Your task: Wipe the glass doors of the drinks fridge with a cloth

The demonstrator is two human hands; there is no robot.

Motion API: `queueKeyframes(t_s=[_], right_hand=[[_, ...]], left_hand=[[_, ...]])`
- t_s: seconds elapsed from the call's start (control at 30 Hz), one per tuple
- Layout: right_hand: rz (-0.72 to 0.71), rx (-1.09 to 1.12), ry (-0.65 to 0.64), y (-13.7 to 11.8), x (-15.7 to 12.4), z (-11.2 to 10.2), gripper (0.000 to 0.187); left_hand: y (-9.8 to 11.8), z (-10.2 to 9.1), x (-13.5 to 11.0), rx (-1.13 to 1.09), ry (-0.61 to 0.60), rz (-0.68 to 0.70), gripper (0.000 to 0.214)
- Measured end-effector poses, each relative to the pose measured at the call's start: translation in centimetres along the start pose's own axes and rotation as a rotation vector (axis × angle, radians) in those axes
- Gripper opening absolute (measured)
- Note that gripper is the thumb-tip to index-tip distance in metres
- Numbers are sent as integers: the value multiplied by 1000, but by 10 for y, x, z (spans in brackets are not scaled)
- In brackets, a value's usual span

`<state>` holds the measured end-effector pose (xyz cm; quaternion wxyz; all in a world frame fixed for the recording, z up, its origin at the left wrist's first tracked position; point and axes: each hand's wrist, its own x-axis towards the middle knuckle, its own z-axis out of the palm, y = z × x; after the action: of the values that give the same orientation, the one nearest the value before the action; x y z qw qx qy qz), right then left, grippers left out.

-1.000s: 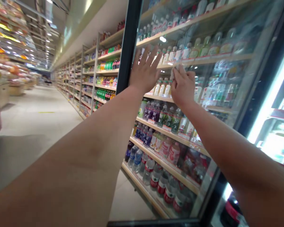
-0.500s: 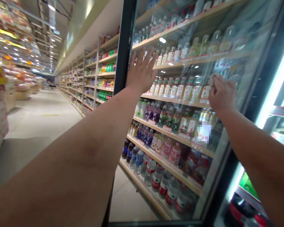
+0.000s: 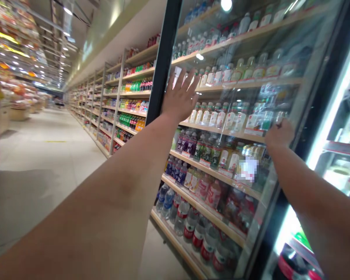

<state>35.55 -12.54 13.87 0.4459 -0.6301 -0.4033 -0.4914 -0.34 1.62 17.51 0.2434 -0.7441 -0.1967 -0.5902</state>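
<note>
Glass door (image 3: 216,217): L hand (image 3: 179,95) flat, open; R hand (image 3: 279,134) blurred, grip unclear.

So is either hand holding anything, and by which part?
The left hand lies flat on the glass door, gripping nothing. The right hand is curled against the glass; anything inside it cannot be told.

Across the black-framed glass door (image 3: 230,163)
My left hand (image 3: 179,97) lies near its left edge, my right hand (image 3: 280,134) at its right; plastic bottles (image 3: 210,114) are shelved behind it.
</note>
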Motion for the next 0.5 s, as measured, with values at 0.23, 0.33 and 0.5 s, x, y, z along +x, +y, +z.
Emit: queueKeyframes(t_s=[0.23,0.33,0.5], right_hand=[[-20,230,152,-112,13,27,55],[-187,255,91,-163,-12,32,60],[-288,259,-12,-209,-57,27,67]], left_hand=[[2,-2,-1,-13,-44,-26,75],[2,-3,-1,12,-30,-18,70],[6,-7,-3,43,-49,-20,71]])
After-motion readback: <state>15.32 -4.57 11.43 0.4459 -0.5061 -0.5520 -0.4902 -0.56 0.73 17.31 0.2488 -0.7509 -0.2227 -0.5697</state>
